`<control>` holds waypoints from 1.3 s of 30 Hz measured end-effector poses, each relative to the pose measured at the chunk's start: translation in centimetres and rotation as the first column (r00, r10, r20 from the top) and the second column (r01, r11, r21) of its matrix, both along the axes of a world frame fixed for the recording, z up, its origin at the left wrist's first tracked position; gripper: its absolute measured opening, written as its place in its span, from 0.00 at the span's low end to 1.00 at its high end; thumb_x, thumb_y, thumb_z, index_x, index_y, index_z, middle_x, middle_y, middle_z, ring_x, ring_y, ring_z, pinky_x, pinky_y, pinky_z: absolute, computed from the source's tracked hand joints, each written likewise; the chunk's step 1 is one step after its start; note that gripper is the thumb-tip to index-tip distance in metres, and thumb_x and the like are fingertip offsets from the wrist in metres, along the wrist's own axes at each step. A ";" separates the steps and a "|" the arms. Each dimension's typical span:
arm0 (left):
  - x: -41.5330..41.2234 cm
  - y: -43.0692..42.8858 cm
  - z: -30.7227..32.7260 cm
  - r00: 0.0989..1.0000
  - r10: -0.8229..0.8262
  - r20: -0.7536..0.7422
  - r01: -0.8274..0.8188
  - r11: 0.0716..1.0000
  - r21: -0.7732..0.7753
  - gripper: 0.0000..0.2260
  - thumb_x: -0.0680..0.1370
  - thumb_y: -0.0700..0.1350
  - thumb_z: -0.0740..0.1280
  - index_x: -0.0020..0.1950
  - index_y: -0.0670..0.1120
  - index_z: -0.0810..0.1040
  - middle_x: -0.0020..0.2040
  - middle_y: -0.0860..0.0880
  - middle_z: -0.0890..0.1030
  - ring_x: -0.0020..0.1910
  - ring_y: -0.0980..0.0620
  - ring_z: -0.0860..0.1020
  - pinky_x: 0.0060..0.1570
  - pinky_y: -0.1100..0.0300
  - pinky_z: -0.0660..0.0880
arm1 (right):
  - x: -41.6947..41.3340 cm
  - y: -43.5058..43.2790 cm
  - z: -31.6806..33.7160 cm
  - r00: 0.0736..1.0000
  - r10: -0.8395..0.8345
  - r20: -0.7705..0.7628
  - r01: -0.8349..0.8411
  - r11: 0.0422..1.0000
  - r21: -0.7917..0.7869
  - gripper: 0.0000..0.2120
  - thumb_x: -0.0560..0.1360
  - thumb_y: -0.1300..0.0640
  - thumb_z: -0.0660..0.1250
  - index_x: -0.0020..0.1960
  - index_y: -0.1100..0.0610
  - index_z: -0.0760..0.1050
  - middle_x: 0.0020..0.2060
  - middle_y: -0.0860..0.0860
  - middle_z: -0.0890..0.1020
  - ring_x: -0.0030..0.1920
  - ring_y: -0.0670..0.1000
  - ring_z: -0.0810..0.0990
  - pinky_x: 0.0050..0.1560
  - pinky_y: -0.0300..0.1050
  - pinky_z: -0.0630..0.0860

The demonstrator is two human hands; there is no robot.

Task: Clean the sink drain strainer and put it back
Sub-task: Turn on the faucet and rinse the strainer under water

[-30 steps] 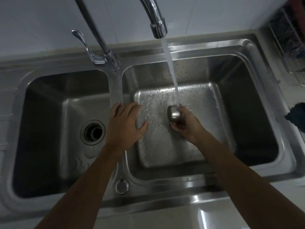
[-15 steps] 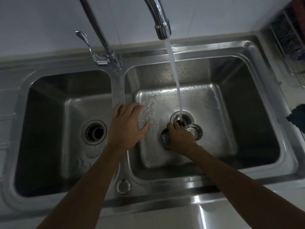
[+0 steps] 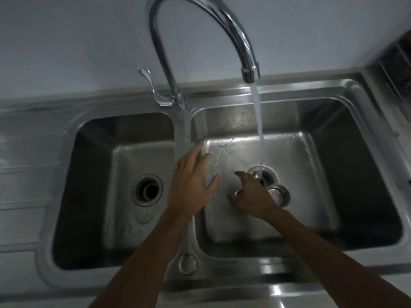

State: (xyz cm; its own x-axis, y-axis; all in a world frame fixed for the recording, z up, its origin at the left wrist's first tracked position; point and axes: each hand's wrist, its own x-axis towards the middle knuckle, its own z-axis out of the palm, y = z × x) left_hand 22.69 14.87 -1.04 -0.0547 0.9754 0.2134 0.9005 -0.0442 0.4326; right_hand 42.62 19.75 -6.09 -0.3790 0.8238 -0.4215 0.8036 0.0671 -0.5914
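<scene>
We curl our right hand [image 3: 251, 196] fingers around a small metal piece; our left hand [image 3: 191, 185], fingers spread, steadies. We should rinse the strainer [image 3: 279, 194] under the stream [image 3: 259, 130], then seat it squarely in the drain [image 3: 265, 174].

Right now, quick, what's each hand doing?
Left hand: open, fingers spread, holding nothing, at the divider.
Right hand: curled on a small metal piece in the basin; grip unclear.

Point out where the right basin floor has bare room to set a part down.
The right basin floor is bare near the front wall, behind the right hand, and along the right wall. It is crowded around the drain: the stream, the hand and a metal strainer part.
</scene>
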 end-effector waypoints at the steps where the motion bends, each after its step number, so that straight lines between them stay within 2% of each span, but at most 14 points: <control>1: -0.3 0.0 0.4 0.996 0.037 0.079 -0.038 0.999 0.005 0.27 0.79 0.55 0.71 0.74 0.44 0.73 0.80 0.46 0.64 0.77 0.46 0.65 0.75 0.50 0.65 | -1.2 0.6 1.2 0.977 -0.141 -0.157 0.131 0.989 -0.069 0.33 0.77 0.51 0.74 0.77 0.55 0.66 0.72 0.53 0.74 0.70 0.54 0.75 0.65 0.43 0.73; 3: -1.9 0.7 1.4 0.981 0.125 0.150 -0.129 0.992 0.013 0.30 0.79 0.55 0.70 0.77 0.44 0.69 0.81 0.45 0.62 0.79 0.46 0.63 0.76 0.47 0.66 | -4.3 2.7 4.0 0.803 -0.424 -0.419 0.323 0.900 -0.293 0.22 0.79 0.55 0.73 0.70 0.54 0.74 0.67 0.51 0.80 0.63 0.51 0.80 0.59 0.42 0.78; 4: -3.1 1.5 1.9 0.975 0.173 0.139 -0.179 0.983 0.030 0.30 0.80 0.55 0.70 0.77 0.43 0.68 0.80 0.44 0.63 0.79 0.45 0.64 0.76 0.46 0.66 | -5.9 3.8 5.4 0.683 -0.527 -0.505 0.350 0.843 -0.408 0.15 0.79 0.56 0.72 0.65 0.53 0.77 0.63 0.52 0.84 0.61 0.51 0.82 0.59 0.46 0.80; 6: -6.1 3.7 3.6 0.957 0.271 0.100 -0.276 0.960 0.041 0.31 0.80 0.54 0.70 0.78 0.41 0.67 0.79 0.42 0.65 0.78 0.43 0.65 0.75 0.44 0.65 | -9.0 6.0 8.5 0.462 -0.644 -0.610 0.270 0.757 -0.595 0.06 0.81 0.57 0.70 0.57 0.52 0.80 0.54 0.51 0.87 0.55 0.53 0.85 0.59 0.50 0.82; 10: -12.0 9.6 8.2 0.924 0.376 0.065 -0.378 0.926 0.015 0.28 0.81 0.52 0.67 0.78 0.41 0.66 0.77 0.41 0.69 0.75 0.40 0.67 0.72 0.44 0.62 | -14.2 9.6 13.3 0.180 -0.742 -0.645 0.107 0.667 -0.737 0.06 0.82 0.59 0.64 0.49 0.57 0.79 0.45 0.50 0.87 0.53 0.56 0.86 0.53 0.46 0.82; 14: -14.7 14.6 11.4 0.862 0.441 0.252 -0.420 0.898 -0.134 0.24 0.83 0.53 0.63 0.76 0.41 0.69 0.73 0.43 0.74 0.71 0.42 0.73 0.71 0.50 0.67 | -17.0 10.7 14.8 0.022 -0.832 -0.554 0.122 0.552 -0.825 0.08 0.82 0.65 0.60 0.46 0.61 0.76 0.42 0.55 0.84 0.43 0.53 0.85 0.56 0.50 0.82; 16: -14.8 16.1 12.0 0.828 0.478 0.292 -0.432 0.877 -0.211 0.22 0.84 0.53 0.60 0.72 0.39 0.73 0.69 0.41 0.78 0.69 0.41 0.74 0.65 0.54 0.68 | -17.2 10.6 14.5 -0.030 -0.853 -0.521 0.108 0.515 -0.850 0.08 0.82 0.65 0.59 0.48 0.62 0.76 0.42 0.56 0.83 0.42 0.52 0.85 0.51 0.47 0.84; 19: -13.9 16.8 12.5 0.838 0.466 0.284 -0.399 0.878 -0.264 0.20 0.85 0.52 0.58 0.66 0.39 0.78 0.65 0.40 0.80 0.66 0.39 0.76 0.59 0.54 0.69 | -17.5 10.3 14.1 -0.080 -0.864 -0.497 0.093 0.490 -0.867 0.08 0.83 0.65 0.59 0.50 0.62 0.76 0.44 0.56 0.84 0.45 0.53 0.85 0.48 0.45 0.83; 23: -13.6 16.3 12.7 0.832 0.457 0.315 -0.390 0.885 -0.254 0.19 0.85 0.50 0.59 0.71 0.42 0.77 0.69 0.42 0.79 0.69 0.42 0.75 0.64 0.55 0.69 | -18.1 9.9 14.3 -0.129 -0.861 -0.492 0.081 0.486 -0.870 0.10 0.82 0.68 0.58 0.46 0.62 0.75 0.42 0.56 0.82 0.46 0.54 0.84 0.57 0.49 0.81; 26: -13.8 15.7 12.9 0.833 0.445 0.328 -0.387 0.893 -0.229 0.17 0.82 0.46 0.60 0.67 0.44 0.79 0.67 0.45 0.81 0.66 0.44 0.76 0.59 0.59 0.69 | -18.3 9.5 14.4 -0.156 -0.858 -0.489 0.075 0.484 -0.872 0.09 0.82 0.69 0.57 0.47 0.64 0.74 0.44 0.58 0.81 0.52 0.57 0.83 0.66 0.53 0.79; 30: -12.7 14.4 13.1 0.852 0.416 0.317 -0.377 0.909 -0.180 0.16 0.82 0.45 0.58 0.66 0.42 0.80 0.62 0.44 0.82 0.55 0.47 0.77 0.45 0.66 0.63 | -18.4 9.1 14.8 -0.176 -0.858 -0.482 0.060 0.479 -0.876 0.08 0.81 0.70 0.56 0.50 0.65 0.73 0.50 0.61 0.79 0.52 0.58 0.82 0.56 0.51 0.81; 33: -11.7 13.0 13.3 0.852 0.399 0.339 -0.372 0.917 -0.145 0.17 0.84 0.46 0.58 0.69 0.43 0.77 0.65 0.44 0.81 0.62 0.45 0.78 0.52 0.63 0.66 | -18.5 8.9 15.1 -0.175 -0.855 -0.488 0.074 0.483 -0.872 0.08 0.81 0.70 0.56 0.50 0.65 0.73 0.51 0.62 0.78 0.56 0.60 0.81 0.53 0.50 0.82; 36: -11.0 11.8 13.3 0.859 0.367 0.356 -0.352 0.930 -0.107 0.16 0.84 0.45 0.59 0.70 0.43 0.76 0.64 0.45 0.81 0.56 0.50 0.77 0.50 0.64 0.66 | -18.5 8.6 15.3 -0.144 -0.854 -0.500 0.094 0.491 -0.866 0.08 0.81 0.70 0.57 0.50 0.65 0.74 0.47 0.60 0.80 0.55 0.59 0.82 0.57 0.51 0.82; 39: -10.6 11.0 13.1 0.869 0.324 0.373 -0.323 0.944 -0.067 0.15 0.84 0.45 0.61 0.70 0.42 0.75 0.64 0.44 0.81 0.59 0.47 0.79 0.54 0.60 0.72 | -18.5 8.5 15.4 -0.135 -0.858 -0.495 0.102 0.485 -0.869 0.08 0.81 0.70 0.57 0.49 0.65 0.74 0.46 0.60 0.80 0.55 0.60 0.82 0.59 0.52 0.82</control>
